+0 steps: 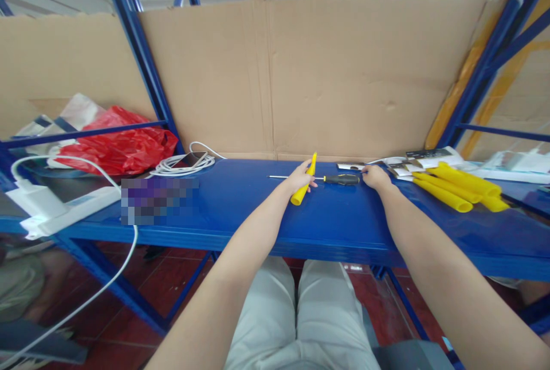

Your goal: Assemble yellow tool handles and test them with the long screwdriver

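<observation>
My left hand [299, 178] is closed round a yellow tapered plastic piece [306, 184], held tilted over the blue shelf [258, 209]. Just to its right a screwdriver [330, 178] with a black and yellow handle lies flat on the shelf, its thin shaft pointing left. My right hand [375, 177] rests at the handle's right end, fingers curled and touching it. I cannot see whether it grips the handle.
Several yellow tubes [459, 189] lie at the right beside small packets [408, 165]. A coiled white cable and a phone [189, 161] sit at the back left, next to a red plastic bag [120, 146]. A white power strip [60, 204] lies far left. Cardboard lines the back.
</observation>
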`<state>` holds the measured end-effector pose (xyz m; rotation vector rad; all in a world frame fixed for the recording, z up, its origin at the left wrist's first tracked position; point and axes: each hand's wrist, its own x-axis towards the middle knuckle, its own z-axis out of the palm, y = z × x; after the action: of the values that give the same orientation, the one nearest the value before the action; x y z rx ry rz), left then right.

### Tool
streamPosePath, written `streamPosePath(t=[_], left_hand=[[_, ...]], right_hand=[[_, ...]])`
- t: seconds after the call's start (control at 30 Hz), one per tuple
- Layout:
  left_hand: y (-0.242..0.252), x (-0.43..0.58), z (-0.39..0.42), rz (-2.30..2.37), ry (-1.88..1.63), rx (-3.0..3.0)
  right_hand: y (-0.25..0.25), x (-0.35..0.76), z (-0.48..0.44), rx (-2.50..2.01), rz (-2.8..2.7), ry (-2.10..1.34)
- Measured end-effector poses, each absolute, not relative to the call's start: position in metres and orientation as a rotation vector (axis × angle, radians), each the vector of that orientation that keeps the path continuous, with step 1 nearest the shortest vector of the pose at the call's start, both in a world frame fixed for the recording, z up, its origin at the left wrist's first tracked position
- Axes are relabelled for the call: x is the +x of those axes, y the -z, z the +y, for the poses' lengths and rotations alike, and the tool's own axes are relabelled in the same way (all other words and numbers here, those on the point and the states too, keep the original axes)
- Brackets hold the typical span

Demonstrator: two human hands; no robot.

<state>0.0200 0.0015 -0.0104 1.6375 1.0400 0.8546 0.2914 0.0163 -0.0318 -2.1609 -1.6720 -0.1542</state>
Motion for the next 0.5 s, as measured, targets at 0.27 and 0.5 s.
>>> streamPosePath(t=[0.27,0.5], left_hand=[[0.011,0.02,0.003,1.034,-0.84,1.636],[0.01,0.02,0.002,0.998,-0.854,1.541]], right_hand=[[0.028,0.287,0.018,-2.155,-1.709,0.175],[0.024,0.281,0.019,-2.177,-1.813,0.076]])
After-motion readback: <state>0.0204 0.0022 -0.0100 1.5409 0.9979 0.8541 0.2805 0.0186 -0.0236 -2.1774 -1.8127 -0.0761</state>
